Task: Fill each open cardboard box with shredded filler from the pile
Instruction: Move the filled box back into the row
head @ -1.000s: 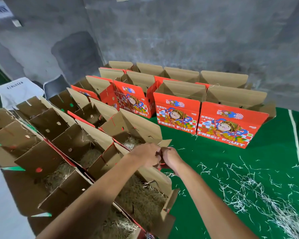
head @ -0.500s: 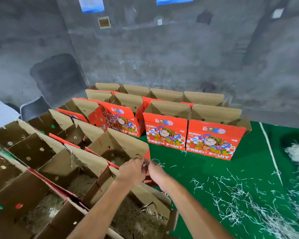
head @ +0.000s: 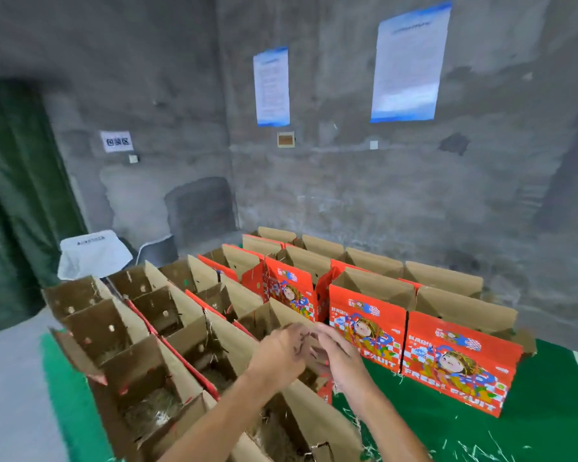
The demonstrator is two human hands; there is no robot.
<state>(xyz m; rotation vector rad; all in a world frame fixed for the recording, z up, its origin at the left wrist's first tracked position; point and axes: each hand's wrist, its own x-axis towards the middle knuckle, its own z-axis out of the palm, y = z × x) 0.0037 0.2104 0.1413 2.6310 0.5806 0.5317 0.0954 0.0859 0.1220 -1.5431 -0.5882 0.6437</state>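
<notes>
Both hands meet mid-frame above the near rows of open boxes. Left hand (head: 281,353) has fingers curled inward, fingertips against the right hand (head: 339,356); the right hand's fingers are bent toward the left. Something small seems to sit between them, but blur hides it, so I cannot tell whether either hand is gripping anything.

Open cardboard boxes (head: 167,331) stand in tight rows on the green mat (head: 548,425), flaps up, brown insides showing, running from the mat's near left edge back toward the wall. Shredded filler (head: 151,411) lies in the bottom of several near-left boxes, straw-coloured. More of it shows in the box nearest the forearms at bottom centre.

Red boxes with "FRESH FRUIT" print (head: 454,365) stand on the right side of the group, printed faces toward the camera, touching side by side. Loose white shreds (head: 474,450) scatter on the mat near the bottom right edge.

Behind: grey concrete wall (head: 347,181), two blue-edged paper notices (head: 406,61), a small sign with characters (head: 117,141), a green curtain (head: 17,195) at left, and a white bag (head: 92,255) behind the boxes.
</notes>
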